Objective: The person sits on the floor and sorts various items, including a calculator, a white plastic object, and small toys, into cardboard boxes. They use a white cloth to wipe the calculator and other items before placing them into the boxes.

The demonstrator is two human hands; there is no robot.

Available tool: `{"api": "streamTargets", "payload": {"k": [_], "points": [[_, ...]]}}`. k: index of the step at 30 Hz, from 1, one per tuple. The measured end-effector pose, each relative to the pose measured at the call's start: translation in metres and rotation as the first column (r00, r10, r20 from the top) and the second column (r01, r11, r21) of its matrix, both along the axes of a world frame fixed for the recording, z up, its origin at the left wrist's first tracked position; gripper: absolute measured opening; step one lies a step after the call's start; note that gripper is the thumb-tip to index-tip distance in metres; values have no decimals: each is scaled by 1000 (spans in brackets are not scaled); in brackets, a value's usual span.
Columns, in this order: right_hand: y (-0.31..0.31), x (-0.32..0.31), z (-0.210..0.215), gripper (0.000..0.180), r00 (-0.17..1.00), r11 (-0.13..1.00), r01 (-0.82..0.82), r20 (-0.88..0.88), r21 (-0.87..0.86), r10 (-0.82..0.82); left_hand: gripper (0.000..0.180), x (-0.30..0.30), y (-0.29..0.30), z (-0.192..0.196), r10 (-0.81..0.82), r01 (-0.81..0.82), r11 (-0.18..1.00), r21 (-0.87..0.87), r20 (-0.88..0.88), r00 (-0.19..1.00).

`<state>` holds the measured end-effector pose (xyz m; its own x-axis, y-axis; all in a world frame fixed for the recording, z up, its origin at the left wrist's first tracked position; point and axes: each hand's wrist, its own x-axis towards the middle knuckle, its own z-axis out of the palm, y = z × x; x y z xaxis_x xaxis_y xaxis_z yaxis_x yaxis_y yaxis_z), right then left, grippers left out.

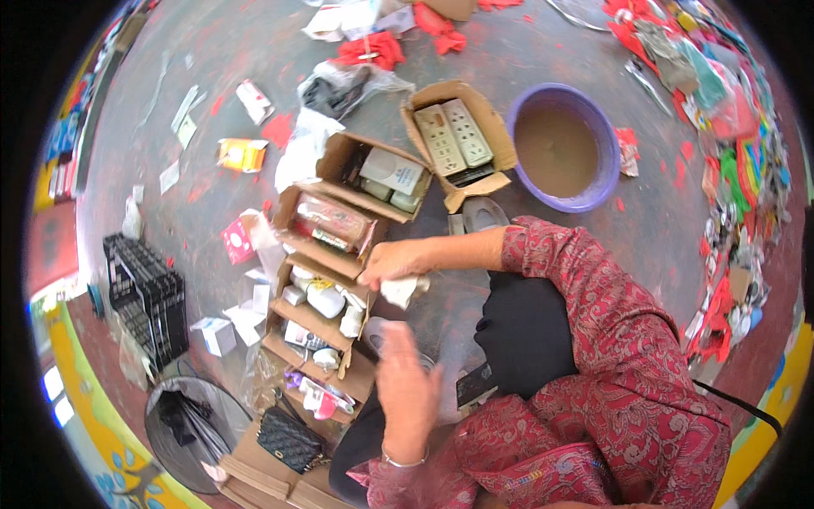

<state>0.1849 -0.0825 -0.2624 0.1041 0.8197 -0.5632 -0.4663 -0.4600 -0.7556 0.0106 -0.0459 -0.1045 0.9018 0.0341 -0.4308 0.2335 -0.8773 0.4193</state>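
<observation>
At mid-frame the right hand (393, 262) is by a pale scrap (404, 291) — finger grip I can't tell — with the left hand (407, 383) below, thumb apart.

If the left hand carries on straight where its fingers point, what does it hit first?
Probably the crumpled white item beside the right hand, just ahead of the left hand; depth is unclear, so it might pass over instead.
</observation>
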Motion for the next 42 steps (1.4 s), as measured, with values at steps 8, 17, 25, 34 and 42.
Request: {"api": "streamTargets", "payload": {"k": [8,17,25,34,42], "points": [[-9,-38,108,32,808,612,141,267,778,-526,66,31,25,-1,626,-486,-446,-751,-650,431],[-65,11,114,57,642,864,-250,743,436,-189,37,30,38,-10,531,-535,-452,-714,-697,481],[-183,29,-1,75,737,830,507,-383,-233,-557,19,14,-2,28,268,-707,-32,-706,-688,674],[-146,55,-56,32,79,285,867,-452,-408,-888,23,9,-1,-2,364,-790,-104,-604,-762,535],[-144,82,-59,26,-87,21,913,-244,-408,-966,22,3,3,-5,388,-793,-76,-604,-751,535]]}}
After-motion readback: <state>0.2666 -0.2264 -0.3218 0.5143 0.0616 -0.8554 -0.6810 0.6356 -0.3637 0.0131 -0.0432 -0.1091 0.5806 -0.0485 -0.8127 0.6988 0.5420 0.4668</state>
